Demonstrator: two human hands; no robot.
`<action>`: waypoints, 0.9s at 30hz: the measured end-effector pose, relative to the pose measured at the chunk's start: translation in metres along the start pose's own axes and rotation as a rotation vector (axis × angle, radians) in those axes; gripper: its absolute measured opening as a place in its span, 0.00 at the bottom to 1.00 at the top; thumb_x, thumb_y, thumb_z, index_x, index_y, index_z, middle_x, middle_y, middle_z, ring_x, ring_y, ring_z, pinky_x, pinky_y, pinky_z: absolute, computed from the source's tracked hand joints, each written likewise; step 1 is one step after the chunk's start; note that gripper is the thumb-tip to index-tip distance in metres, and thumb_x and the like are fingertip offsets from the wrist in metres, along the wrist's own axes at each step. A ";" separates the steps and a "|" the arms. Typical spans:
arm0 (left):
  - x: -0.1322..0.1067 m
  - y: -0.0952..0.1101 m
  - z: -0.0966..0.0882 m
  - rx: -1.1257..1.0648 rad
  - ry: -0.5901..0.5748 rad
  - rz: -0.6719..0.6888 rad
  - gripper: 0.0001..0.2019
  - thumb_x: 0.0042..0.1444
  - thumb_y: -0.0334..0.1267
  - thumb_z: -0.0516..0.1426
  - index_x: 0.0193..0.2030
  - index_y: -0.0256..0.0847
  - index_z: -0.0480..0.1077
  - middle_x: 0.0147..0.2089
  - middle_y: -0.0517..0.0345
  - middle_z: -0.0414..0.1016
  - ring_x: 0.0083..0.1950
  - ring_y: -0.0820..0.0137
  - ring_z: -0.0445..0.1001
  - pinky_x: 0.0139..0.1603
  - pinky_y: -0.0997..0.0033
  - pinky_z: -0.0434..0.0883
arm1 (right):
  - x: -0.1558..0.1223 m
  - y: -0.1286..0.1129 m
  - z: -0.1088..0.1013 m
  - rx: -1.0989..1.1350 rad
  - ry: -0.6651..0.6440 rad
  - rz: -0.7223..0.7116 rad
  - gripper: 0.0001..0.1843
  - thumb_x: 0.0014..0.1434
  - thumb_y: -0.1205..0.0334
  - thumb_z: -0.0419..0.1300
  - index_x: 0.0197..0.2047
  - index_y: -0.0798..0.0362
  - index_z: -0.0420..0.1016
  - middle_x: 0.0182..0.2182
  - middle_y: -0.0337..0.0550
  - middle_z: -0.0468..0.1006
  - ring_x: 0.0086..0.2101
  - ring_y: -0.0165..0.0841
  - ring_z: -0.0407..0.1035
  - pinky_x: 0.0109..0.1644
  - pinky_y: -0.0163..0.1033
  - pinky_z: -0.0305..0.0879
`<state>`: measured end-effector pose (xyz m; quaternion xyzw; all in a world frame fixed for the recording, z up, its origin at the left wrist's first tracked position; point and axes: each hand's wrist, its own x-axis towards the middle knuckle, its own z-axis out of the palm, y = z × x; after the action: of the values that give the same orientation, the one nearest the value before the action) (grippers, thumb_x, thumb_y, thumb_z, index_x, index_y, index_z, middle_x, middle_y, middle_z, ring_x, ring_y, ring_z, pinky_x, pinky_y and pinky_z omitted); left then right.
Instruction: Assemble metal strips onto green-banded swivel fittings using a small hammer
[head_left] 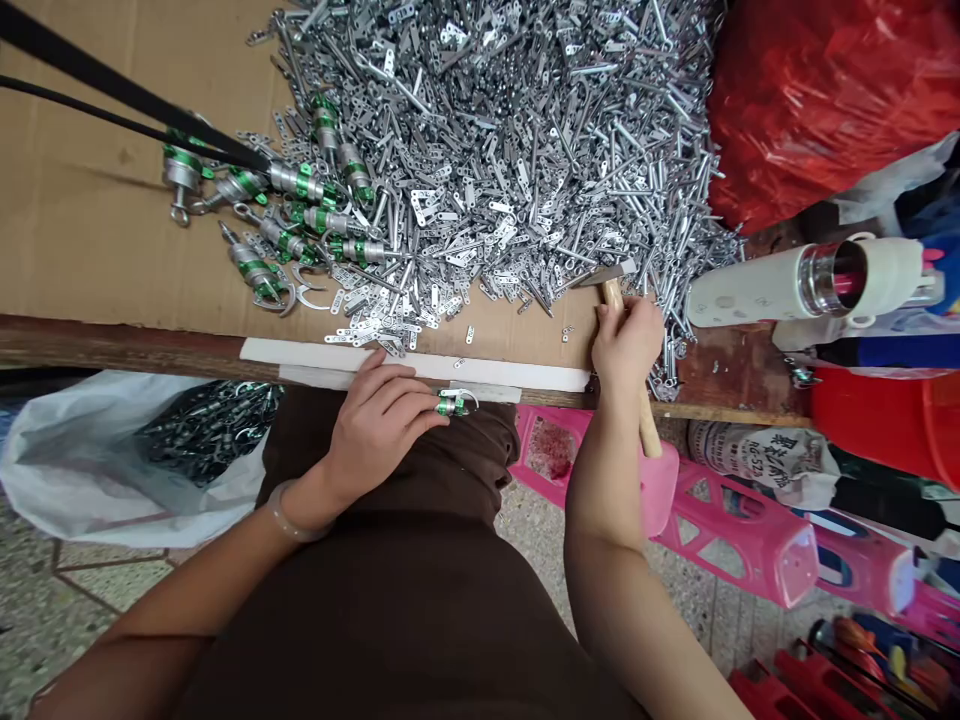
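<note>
My left hand [379, 425] pinches a small green-and-silver metal fitting with a curved hook [452, 404], just in front of the table edge. The hook end points right, and my fingers cover its other end. In my right hand [630, 345] is a hammer [649, 425], gripped by its wooden handle near the head. Its metal head lies over the near edge of a big heap of small metal links and pins [480, 190]. Similar green-and-silver fittings [251, 265] lie in a group at the heap's left side. A few loose links [469, 335] are between my hands.
White strips [420, 368] line the table's front edge. To the right are a cream thermos [742, 287] and a red plastic bag [832, 100]. A white sack of dark parts [142, 510] stands lower left. Pink plastic stools [739, 540] are below right. Black straps [127, 85] cross the upper left.
</note>
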<state>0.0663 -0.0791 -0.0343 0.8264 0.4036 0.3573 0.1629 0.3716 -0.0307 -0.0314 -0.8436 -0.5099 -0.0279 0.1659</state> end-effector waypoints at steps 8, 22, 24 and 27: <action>0.000 0.000 -0.001 0.006 -0.013 -0.008 0.04 0.52 0.34 0.61 0.34 0.41 0.69 0.33 0.60 0.76 0.43 0.65 0.72 0.57 0.52 0.66 | -0.095 -0.056 -0.062 0.266 -0.444 -0.433 0.17 0.64 0.56 0.45 0.44 0.53 0.71 0.26 0.42 0.75 0.24 0.31 0.67 0.28 0.35 0.60; -0.001 -0.001 0.000 0.008 0.004 0.000 0.03 0.53 0.35 0.60 0.34 0.41 0.69 0.33 0.61 0.76 0.43 0.66 0.72 0.57 0.51 0.66 | -0.105 -0.072 -0.060 0.080 -0.500 -0.432 0.19 0.64 0.54 0.43 0.46 0.51 0.72 0.25 0.41 0.76 0.23 0.32 0.68 0.25 0.34 0.56; -0.001 -0.002 0.000 0.005 0.012 0.010 0.02 0.53 0.34 0.59 0.34 0.41 0.69 0.33 0.61 0.76 0.43 0.66 0.72 0.56 0.51 0.66 | -0.085 -0.056 -0.045 0.020 -0.297 -0.248 0.21 0.64 0.54 0.42 0.44 0.52 0.72 0.26 0.44 0.75 0.25 0.34 0.67 0.28 0.36 0.57; -0.001 -0.002 0.001 -0.007 0.015 0.003 0.03 0.52 0.34 0.60 0.33 0.41 0.70 0.33 0.60 0.76 0.43 0.66 0.72 0.56 0.50 0.66 | -0.044 -0.026 -0.019 -0.053 0.015 -0.061 0.22 0.63 0.53 0.43 0.47 0.55 0.71 0.33 0.50 0.73 0.34 0.39 0.66 0.36 0.42 0.59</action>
<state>0.0653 -0.0789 -0.0366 0.8236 0.4025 0.3652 0.1619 0.3302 -0.0633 -0.0167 -0.8316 -0.5331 -0.0528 0.1462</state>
